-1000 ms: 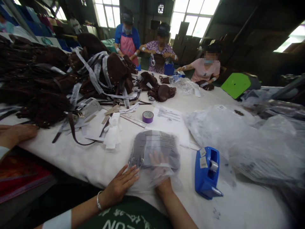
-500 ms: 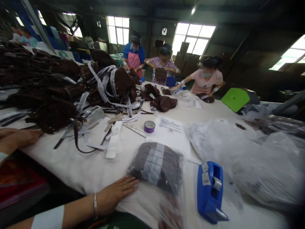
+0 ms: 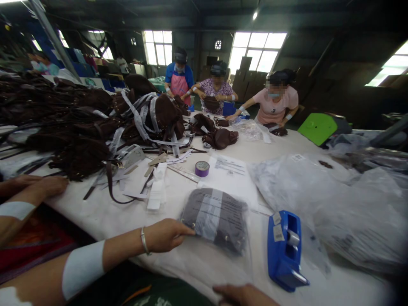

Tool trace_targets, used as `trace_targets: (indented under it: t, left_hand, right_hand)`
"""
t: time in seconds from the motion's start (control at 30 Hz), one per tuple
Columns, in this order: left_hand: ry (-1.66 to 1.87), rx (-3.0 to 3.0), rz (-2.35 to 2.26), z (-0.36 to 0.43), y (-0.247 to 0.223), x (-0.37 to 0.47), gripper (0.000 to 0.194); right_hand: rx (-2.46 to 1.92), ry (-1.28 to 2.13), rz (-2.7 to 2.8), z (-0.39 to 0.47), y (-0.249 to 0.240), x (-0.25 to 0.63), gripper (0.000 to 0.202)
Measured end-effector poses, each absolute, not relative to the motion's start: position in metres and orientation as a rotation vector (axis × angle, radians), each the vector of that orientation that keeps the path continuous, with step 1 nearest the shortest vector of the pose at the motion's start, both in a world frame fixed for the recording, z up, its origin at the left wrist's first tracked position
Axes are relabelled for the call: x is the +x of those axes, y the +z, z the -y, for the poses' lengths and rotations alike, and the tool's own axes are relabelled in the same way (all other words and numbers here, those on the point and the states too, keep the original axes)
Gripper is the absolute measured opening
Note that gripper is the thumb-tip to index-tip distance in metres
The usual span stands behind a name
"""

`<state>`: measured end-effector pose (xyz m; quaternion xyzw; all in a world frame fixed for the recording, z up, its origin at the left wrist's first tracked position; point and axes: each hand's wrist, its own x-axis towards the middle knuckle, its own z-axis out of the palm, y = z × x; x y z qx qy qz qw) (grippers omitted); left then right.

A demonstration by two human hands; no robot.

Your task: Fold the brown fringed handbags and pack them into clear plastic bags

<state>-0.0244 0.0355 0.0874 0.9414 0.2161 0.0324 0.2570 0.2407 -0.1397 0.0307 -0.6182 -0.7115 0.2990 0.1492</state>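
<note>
A dark brown bag [image 3: 232,216] in a clear printed plastic sleeve lies flat on the white table, a pale strip across its middle. My left hand [image 3: 165,236], with a bangle at the wrist, is closed at the sleeve's left edge, thumb and fingers pinching the plastic. My right hand [image 3: 245,294] is at the bottom edge of the view, below the sleeve, partly cut off; one finger points left, and whether it holds anything is hidden. A blue tape dispenser [image 3: 283,250] stands right of the sleeve.
Brown bags [image 3: 79,148] are heaped at the left. Purple tape [image 3: 202,168], a printed sheet [image 3: 229,168] and paper strips [image 3: 156,187] lie beyond the sleeve. Plastic bags [image 3: 318,204] cover the right. Another person's hands [image 3: 52,185] rest at the left edge; three people work across the table.
My left hand has gone from lying flat to a closed grip at the sleeve's edge. My right hand has come out from under the clear plastic, moving down.
</note>
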Motion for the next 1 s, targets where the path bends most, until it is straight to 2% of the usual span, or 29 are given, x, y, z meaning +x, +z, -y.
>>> trace_targets:
  t: [0.03, 0.1, 0.2, 0.3, 0.4, 0.6, 0.67, 0.8, 0.87, 1.0]
  left_hand:
    - [0.228, 2.604, -0.571, -0.037, 0.081, -0.011, 0.045]
    - [0.398, 2.736, -0.505, -0.036, 0.059, 0.009, 0.049]
    - [0.296, 2.858, -0.312, -0.024, 0.018, 0.014, 0.057]
    - [0.181, 2.801, -0.178, -0.012, -0.004, -0.005, 0.057]
    - [0.125, 2.704, -0.164, -0.011, -0.003, -0.026, 0.06]
    - [-0.006, 2.609, -0.199, -0.02, 0.02, -0.062, 0.084]
    - [-0.006, 2.584, -0.248, -0.024, 0.024, -0.072, 0.08]
    - [0.095, 2.445, -0.344, -0.035, 0.019, -0.077, 0.046]
    - [0.199, 2.322, -0.503, -0.041, 0.013, -0.072, 0.037]
    - [0.362, 2.051, -0.959, -0.042, 0.002, -0.057, 0.026]
  right_hand:
    - [-1.776, 0.794, 2.047, 0.125, 0.033, 0.236, 0.042]
    - [-1.817, 0.403, 2.053, 0.097, 0.031, 0.227, 0.045]
    - [-1.661, 0.065, 2.249, 0.081, 0.01, 0.22, 0.058]
    - [-1.508, 0.14, 2.461, 0.101, -0.012, 0.228, 0.062]
    - [-1.461, 0.358, 2.563, 0.127, -0.016, 0.245, 0.061]
    - [-1.471, 0.646, 2.49, 0.155, 0.005, 0.278, 0.081]
    - [-1.513, 0.71, 2.419, 0.161, 0.014, 0.286, 0.082]
    - [-1.514, 0.847, 2.329, 0.167, 0.024, 0.3, 0.073]
    - [-1.535, 0.888, 2.251, 0.167, 0.02, 0.306, 0.068]
    - [-1.664, 0.806, 1.843, 0.161, -0.005, 0.307, 0.043]
